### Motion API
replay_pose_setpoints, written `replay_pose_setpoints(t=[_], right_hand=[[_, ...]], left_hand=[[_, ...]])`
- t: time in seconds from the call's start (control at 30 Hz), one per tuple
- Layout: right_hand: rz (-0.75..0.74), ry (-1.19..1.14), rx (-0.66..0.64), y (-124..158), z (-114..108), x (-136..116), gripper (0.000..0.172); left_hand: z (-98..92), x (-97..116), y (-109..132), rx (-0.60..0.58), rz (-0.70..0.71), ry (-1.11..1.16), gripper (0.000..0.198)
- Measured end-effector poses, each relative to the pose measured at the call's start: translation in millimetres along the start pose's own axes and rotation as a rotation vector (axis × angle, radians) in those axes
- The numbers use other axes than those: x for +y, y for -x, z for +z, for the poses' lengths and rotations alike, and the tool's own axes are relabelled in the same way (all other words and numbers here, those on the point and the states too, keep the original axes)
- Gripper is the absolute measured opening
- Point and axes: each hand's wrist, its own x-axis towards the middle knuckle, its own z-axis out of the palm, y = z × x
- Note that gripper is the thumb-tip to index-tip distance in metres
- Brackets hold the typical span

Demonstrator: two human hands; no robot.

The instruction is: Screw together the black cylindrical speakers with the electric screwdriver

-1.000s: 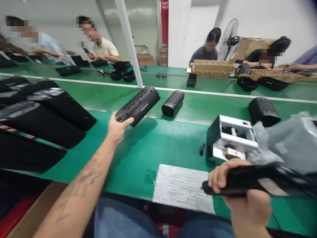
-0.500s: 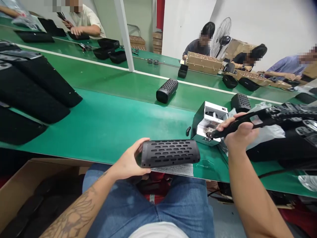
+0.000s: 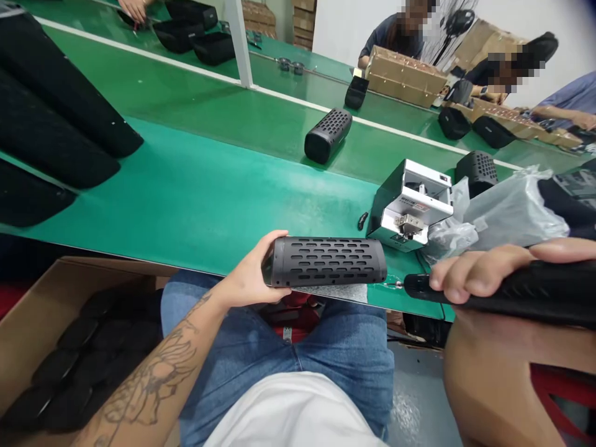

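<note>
My left hand grips the left end of a black speaker housing with rows of slots, lying lengthwise at the table's front edge. Wrapped in my right hand is a black electric screwdriver. Its thin bit points left, a short way from the housing's right end; whether a screw sits on the tip is too small to tell. Just behind stands a white and black screw feeder, with a small black piece beside it. A grey pad shows under the housing.
Another slotted housing stands farther back, and one more is behind the feeder. Clear plastic bags lie to the right. Black panels rise at the left. A cardboard box of black parts sits below left. Co-workers sit across the table.
My right hand has drawn the screwdriver away from the screw feeder, toward me and to the right, and its bit now points at the housing. My left hand still holds the housing. The view has tilted down.
</note>
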Motion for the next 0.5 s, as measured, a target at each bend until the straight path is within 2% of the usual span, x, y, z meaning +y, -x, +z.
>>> replay_pose_setpoints(t=[0.1,0.23,0.33,0.5], right_hand=[[-0.078,-0.019,-0.056,13,21,-1,0.058],[-0.151,-0.028,0.005,9,39,14,0.059],[-0.139,-0.002,0.044,3,47,18,0.063],[-0.121,-0.038,0.001,-1,52,20,0.064]], left_hand=[[0.3,2,0,-0.001,-0.007,0.009,0.114],[0.7,0,0,0.002,0.002,0.015,0.113],[0.5,-1,0,-0.003,0.009,0.017,0.113],[0.5,-2,1,0.0,0.01,0.012,0.113]])
